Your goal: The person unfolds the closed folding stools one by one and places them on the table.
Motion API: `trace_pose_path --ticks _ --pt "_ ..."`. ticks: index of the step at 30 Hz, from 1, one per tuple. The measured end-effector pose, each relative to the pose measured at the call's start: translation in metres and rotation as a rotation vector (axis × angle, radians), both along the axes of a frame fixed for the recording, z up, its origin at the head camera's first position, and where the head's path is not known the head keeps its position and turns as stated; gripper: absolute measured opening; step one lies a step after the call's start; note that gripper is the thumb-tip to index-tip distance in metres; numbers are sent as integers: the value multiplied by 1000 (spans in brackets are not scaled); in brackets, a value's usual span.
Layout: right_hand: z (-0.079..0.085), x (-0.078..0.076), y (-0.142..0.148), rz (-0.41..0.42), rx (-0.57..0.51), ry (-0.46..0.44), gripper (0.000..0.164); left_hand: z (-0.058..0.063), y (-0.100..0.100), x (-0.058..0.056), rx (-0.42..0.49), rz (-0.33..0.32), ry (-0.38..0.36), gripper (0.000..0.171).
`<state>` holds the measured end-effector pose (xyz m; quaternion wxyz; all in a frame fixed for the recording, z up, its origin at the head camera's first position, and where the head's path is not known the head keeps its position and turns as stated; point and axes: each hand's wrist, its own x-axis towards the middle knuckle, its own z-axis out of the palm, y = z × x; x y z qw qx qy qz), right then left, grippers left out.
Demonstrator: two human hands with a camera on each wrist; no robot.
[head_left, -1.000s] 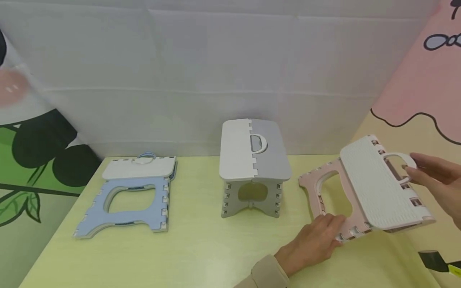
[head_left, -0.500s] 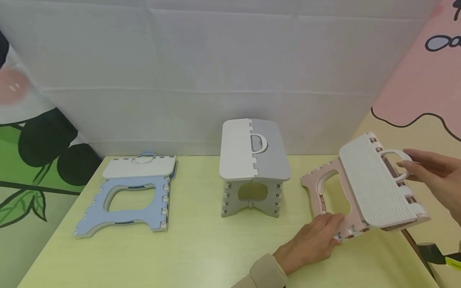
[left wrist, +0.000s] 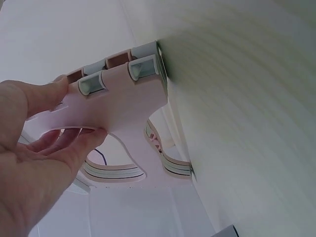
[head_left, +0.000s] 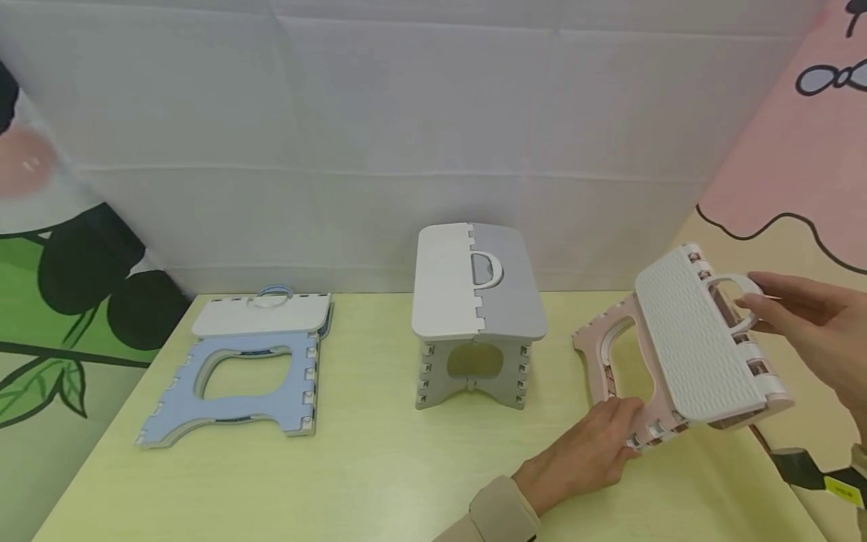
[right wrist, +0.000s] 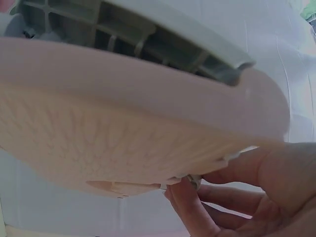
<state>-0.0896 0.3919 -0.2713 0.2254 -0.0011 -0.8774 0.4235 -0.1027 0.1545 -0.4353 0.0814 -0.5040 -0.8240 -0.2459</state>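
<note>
At the right of the head view, a folded pink-and-white folding stool (head_left: 701,339) stands tilted on the table, its white textured seat half facing me. My left hand (head_left: 588,446) grips its pink leg panel (left wrist: 123,101) at the lower edge. In the left wrist view the thumb lies on the hinged edge and fingers reach into the panel's cutout. My right hand (head_left: 809,320) pinches the white carry handle (head_left: 726,279) at the stool's top. The right wrist view shows the pink textured seat half (right wrist: 123,138) close up, with the right fingers (right wrist: 190,205) at its far edge.
A grey-and-white folding stool (head_left: 443,282) stands unfolded at the middle of the table (head_left: 379,467). To the left lies a folded blue-and-white stool (head_left: 245,409). A white cloth (head_left: 406,135) hangs behind the table, and a black strap-like item (head_left: 795,467) shows at the right edge.
The right hand has drawn the handle and the top of the pink stool slightly left, so the stool has turned a little. The left hand keeps its grip almost in place.
</note>
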Motion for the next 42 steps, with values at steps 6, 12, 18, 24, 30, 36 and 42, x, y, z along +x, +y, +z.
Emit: trace_pose_path --ticks 6,12,18,24,30,36,42 --pt "-1 -2 -2 -24 61 -4 37 -1 0 -1 -13 -7 -19 53" --pt "0 -1 -8 -55 101 -20 43 -1 0 -3 -16 -20 -36 53" --pt "3 -1 -16 -61 94 -20 42 -2 0 -6 -15 -41 -56 53" --pt "4 -2 -20 -78 112 -16 45 -3 -1 -7 -24 -49 -95 54" --pt "3 -4 -21 -86 125 -15 46 -4 -1 -8 -21 -65 -132 54" --pt "6 -7 -24 -67 115 3 46 -4 -1 -9 -6 -93 -196 53" --pt "6 -7 -26 -42 104 30 44 -5 1 -10 14 -118 -233 54"
